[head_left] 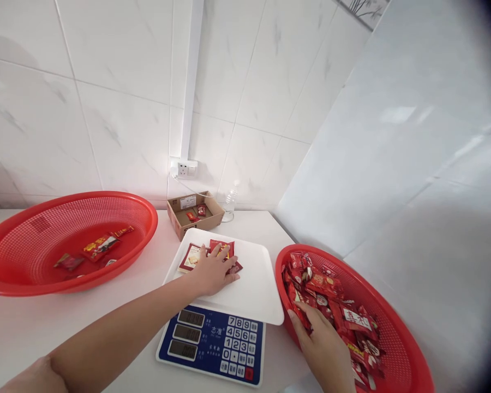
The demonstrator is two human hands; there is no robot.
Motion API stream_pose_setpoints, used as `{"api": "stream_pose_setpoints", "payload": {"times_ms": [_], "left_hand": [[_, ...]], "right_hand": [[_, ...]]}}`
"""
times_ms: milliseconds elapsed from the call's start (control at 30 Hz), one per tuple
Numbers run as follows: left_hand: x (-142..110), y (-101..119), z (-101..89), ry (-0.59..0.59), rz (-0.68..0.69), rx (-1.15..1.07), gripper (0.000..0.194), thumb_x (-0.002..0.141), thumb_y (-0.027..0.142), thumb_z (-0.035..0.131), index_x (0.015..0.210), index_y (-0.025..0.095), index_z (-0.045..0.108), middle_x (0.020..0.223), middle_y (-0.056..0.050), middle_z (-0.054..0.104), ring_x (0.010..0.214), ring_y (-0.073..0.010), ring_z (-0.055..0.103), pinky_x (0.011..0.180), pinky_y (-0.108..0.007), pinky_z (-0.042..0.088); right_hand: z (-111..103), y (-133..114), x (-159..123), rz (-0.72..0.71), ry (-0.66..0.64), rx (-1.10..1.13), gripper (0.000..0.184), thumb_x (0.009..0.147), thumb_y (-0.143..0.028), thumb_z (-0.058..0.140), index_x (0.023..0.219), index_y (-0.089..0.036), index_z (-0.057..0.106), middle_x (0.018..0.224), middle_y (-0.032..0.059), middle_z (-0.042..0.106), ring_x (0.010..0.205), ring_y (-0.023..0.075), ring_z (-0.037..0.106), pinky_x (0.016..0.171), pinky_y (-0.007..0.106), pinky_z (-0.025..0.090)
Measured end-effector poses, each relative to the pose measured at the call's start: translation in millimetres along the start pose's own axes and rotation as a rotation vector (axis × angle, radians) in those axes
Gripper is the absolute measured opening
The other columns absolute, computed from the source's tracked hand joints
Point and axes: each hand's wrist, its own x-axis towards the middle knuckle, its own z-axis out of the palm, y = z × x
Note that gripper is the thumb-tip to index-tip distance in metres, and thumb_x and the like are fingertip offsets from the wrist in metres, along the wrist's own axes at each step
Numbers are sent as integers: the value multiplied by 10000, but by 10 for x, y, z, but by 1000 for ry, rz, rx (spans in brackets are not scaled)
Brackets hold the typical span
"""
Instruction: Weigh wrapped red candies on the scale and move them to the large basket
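Observation:
My left hand (pixel 213 271) lies flat with fingers spread on several red snack packets (pixel 222 248) on the white tray (pixel 253 284) of a blue electronic scale (pixel 213 344). My right hand (pixel 321 341) reaches into the red basket (pixel 396 349) on the right, which is full of red wrapped packets (pixel 335 300); its fingers curl among the packets, and I cannot make out whether they hold one.
A large red basket (pixel 20 273) on the left holds a few packets (pixel 100 246). A small open cardboard box (pixel 194 214) with packets and a clear plastic bottle (pixel 230 202) stand by the tiled wall, below a wall socket (pixel 184 169). A white wall panel rises at the right.

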Motion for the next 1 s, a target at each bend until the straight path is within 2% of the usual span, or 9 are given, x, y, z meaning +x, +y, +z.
{"api": "stream_pose_setpoints", "payload": {"times_ms": [100,200,300,367,467,600,800,1000], "left_hand": [[-27,-23,-71,-5,-25,-28,632,912,584,294,1438,238,337,1548,-161,240,1426,-367,168,1076,-690,144],[-138,-145,-195,-7,-41,-55,625,910,564,320,1445,241,312,1553,-132,246,1438,-332,136,1100,-635,178],[-318,-339,-332,-28,-80,-87,591,905,477,379,1438,227,325,1524,-123,324,1426,-299,211,1101,-545,278],[-455,-457,-407,-46,-110,-117,563,910,408,361,1442,228,317,1515,-105,346,1406,-267,279,1085,-465,344],[-636,-544,-476,-77,-149,-161,561,906,337,334,1456,239,290,1520,-76,342,1382,-231,339,1089,-413,355],[-749,-474,-493,-117,-184,-209,575,894,408,363,1440,230,338,1506,-72,370,1369,-245,365,1098,-407,342],[-722,-273,-461,-133,-201,-273,605,885,501,367,1435,251,342,1514,-73,358,1362,-273,374,1064,-404,380],[-723,-220,-459,-144,-197,-286,601,882,476,385,1439,260,331,1591,-63,118,1364,-307,364,1074,-432,358]], "right_hand": [[-6,-6,2,3,-1,5,496,861,-592,386,1041,-239,684,1103,86,698,943,262,663,716,355,554],[-10,-16,-1,13,-3,-1,507,865,-592,368,1050,-242,684,1115,82,694,954,263,661,719,357,556],[-9,-18,-4,6,11,-5,503,869,-588,368,1041,-236,684,1099,86,699,939,259,665,711,351,557],[-6,-15,-6,-8,22,-1,494,870,-582,377,1034,-231,683,1085,91,703,926,255,668,713,347,557],[-2,-7,-9,-8,8,-5,477,872,-570,382,1044,-238,678,1088,82,701,933,256,666,709,351,557],[-2,-3,-12,23,-24,-22,461,867,-561,388,1055,-252,675,1099,70,697,943,255,663,696,347,556],[12,2,-17,20,-6,-10,502,861,-596,376,1053,-243,677,1093,77,699,950,263,661,700,353,553],[32,14,-5,20,15,8,558,853,-649,348,1041,-243,680,1089,82,701,946,265,664,710,360,555]]}}
